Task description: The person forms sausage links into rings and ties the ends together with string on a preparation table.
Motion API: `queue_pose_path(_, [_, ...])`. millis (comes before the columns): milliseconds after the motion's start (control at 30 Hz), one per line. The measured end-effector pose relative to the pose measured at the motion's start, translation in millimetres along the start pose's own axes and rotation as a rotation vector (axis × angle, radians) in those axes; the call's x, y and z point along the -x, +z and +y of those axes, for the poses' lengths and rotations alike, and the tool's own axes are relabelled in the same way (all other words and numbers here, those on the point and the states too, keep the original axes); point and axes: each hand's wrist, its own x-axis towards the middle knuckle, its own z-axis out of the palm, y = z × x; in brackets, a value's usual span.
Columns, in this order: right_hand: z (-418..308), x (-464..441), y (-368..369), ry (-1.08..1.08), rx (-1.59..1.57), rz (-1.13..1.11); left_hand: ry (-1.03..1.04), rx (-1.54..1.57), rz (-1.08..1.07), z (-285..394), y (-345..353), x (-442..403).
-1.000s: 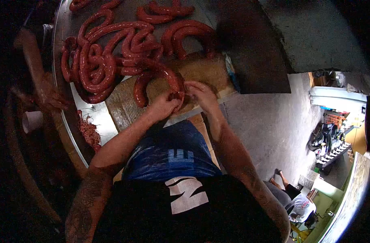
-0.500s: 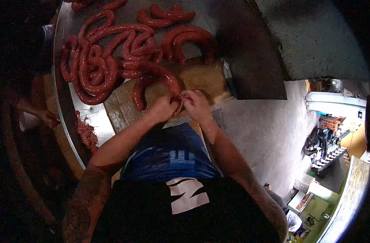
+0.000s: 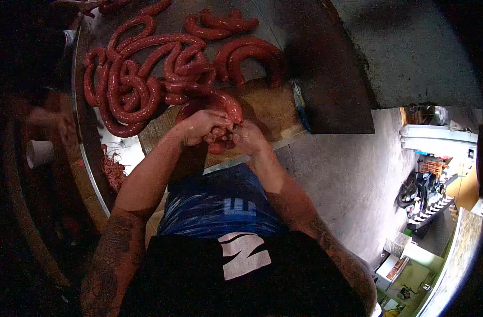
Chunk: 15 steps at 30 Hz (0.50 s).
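Observation:
A long, glossy red sausage (image 3: 232, 107) runs from the pile down to my hands at the near edge of the table. My left hand (image 3: 200, 127) has its fingers closed around the sausage close to its end. Opposite it, my right hand (image 3: 248, 138) pinches at the same end, the fingertips of both hands nearly meeting. Below and between them, a rounded piece of sausage (image 3: 216, 148) hangs down, partly covered by my fingers. Any string between the fingertips is too small to make out. More coiled sausages (image 3: 130, 100) lie heaped beyond my left hand.
Under my hands lies brown cardboard (image 3: 273, 105) on the metal table (image 3: 273, 21). A tangle of reddish strings (image 3: 113, 171) sits at the left edge. Further left, a blurred person's hand and a white cup (image 3: 39, 154) show. Curved sausages (image 3: 252, 50) lie ahead.
My left hand has shifted left and up, its grip now higher on the sausage. A rounded sausage piece has come into view beneath the fingers. The other person's hand at left has moved.

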Motion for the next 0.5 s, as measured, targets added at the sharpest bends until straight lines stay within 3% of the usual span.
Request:
queue_pose_path(133, [-23, 25, 26, -0.07, 0.121, 0.111, 0.12, 0.166, -0.035, -20, 1, -13])
queue_pose_path(200, [-33, 27, 17, -0.006, 0.63, 0.124, 0.105, 0.105, -0.003, -26, -2, -16])
queue_pose_path(233, [-35, 32, 14, -0.008, 0.625, 0.13, 0.096, 0.046, 0.035, -27, -1, -16])
queue_pose_path(267, [-38, 37, 11, -0.316, 0.712, 0.083, 0.095, 0.043, 0.032, -32, -1, -21])
queue_pose_path(300, [-39, 42, 13, -0.626, 0.789, 0.033, 0.233, -0.133, 0.142, -43, -1, -30])
queue_pose_path(333, [-43, 49, 23, -0.625, 0.787, 0.035, 0.369, -0.31, 0.253, -47, 0, -32])
queue_pose_path(433, [-49, 68, 28, -0.776, 0.365, 0.034, 0.47, -0.486, 0.263, -55, 8, -33])
queue_pose_path(500, [-53, 79, -29, -0.4, -0.099, -0.145, 0.461, -0.556, 0.29, -58, -2, -27])
